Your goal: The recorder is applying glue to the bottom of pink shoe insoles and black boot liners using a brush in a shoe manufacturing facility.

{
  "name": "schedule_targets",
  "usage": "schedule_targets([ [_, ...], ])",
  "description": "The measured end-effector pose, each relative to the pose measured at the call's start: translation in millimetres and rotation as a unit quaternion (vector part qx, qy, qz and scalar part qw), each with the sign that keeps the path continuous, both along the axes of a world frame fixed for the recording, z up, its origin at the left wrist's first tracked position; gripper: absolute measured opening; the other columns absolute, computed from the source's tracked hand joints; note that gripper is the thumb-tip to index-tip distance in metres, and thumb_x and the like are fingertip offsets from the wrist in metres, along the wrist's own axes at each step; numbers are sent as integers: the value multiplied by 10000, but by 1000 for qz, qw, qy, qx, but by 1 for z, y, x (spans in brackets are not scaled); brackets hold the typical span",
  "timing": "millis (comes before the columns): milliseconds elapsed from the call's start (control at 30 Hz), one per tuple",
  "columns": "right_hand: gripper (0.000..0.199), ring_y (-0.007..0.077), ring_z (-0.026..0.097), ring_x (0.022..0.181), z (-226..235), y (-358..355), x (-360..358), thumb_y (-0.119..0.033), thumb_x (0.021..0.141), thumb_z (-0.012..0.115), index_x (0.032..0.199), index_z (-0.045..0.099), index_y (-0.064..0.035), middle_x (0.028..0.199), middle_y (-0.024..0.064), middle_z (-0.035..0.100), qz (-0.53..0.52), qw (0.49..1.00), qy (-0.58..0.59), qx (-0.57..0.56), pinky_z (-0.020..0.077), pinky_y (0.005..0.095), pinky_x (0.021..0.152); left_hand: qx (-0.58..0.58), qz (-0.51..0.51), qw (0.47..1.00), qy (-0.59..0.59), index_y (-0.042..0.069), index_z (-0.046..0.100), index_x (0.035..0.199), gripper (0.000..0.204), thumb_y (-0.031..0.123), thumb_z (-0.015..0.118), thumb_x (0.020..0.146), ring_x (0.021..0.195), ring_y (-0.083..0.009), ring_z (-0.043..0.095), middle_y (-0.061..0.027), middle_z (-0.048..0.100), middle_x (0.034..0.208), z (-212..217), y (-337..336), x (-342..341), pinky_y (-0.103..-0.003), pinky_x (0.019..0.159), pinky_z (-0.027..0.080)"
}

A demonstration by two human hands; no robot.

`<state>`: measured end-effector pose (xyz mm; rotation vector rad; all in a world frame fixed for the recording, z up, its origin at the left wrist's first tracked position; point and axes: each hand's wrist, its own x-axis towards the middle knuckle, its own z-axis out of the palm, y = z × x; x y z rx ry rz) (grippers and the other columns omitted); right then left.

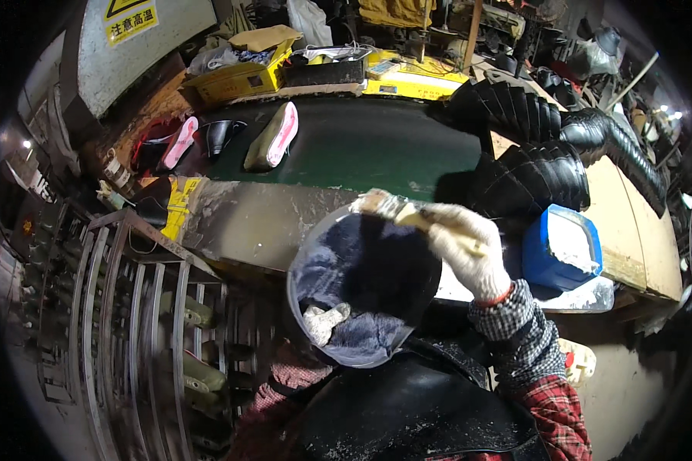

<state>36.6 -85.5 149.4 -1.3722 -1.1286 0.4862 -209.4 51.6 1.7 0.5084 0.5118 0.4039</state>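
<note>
My right hand (469, 250), in a whitish knit glove, grips the pale handle of a paintbrush (409, 215). Its brown, white-smeared bristles hang at the far rim of a round, open piece lined with dark blue-grey fur (327, 265), which looks like a boot upper. On the near left side of that opening, the white gloved fingers of my left hand (324, 323) hook inside over the edge; the rest of that hand is hidden behind the piece. A blue tub (550, 257) with white paste in it stands right of my right wrist.
A dark green belt (361, 142) runs behind, carrying a shoe with a pink-and-white sole (273, 138). Stacked black uppers (530, 180) lie on the right-hand board. Yellow boxes (238, 81) line the far edge. A metal rack (138, 307) stands at left.
</note>
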Motion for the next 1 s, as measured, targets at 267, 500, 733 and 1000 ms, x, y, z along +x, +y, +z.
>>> schedule_targets([
  [267, 188, 92, 606, 696, -36, -72, 3, -106, 952, 573, 1007, 670, 45, 822, 89, 682, -112, 981, 105, -119, 488, 225, 586, -49, -24, 998, -14, 8, 487, 1273, 360, 215, 519, 980, 1058, -292, 550, -159, 545, 1233, -16, 9, -17, -410, 884, 484],
  [500, 308, 281, 634, 569, 38, 28, -61, -261, 870, 668, 1068, 650, -25, 657, 138, 617, 53, 922, -377, 69, 511, 366, 523, -4, -60, 998, 4, -4, 527, 1218, 330, 207, 558, 966, 971, -275, 597, -159, 590, 1158, 24, -27, 22, -394, 812, 528],
  [733, 268, 209, 685, 684, 25, -59, -52, -247, 895, 687, 1017, 695, -8, 816, 92, 694, 313, 925, -212, 26, 564, 315, 621, 183, -49, 974, 120, -16, 567, 1162, 303, 199, 597, 951, 885, -258, 644, -158, 636, 1083, 74, -9, 35, -378, 740, 572],
  [1000, 150, 110, 637, 689, -29, -142, -24, -51, 905, 617, 1004, 678, 44, 792, 90, 682, -111, 994, -18, -8, 517, 223, 608, 138, -36, 985, 97, -20, 576, 1170, 304, 186, 612, 949, 892, -243, 673, -165, 659, 1071, 104, -26, 37, -395, 764, 598],
])
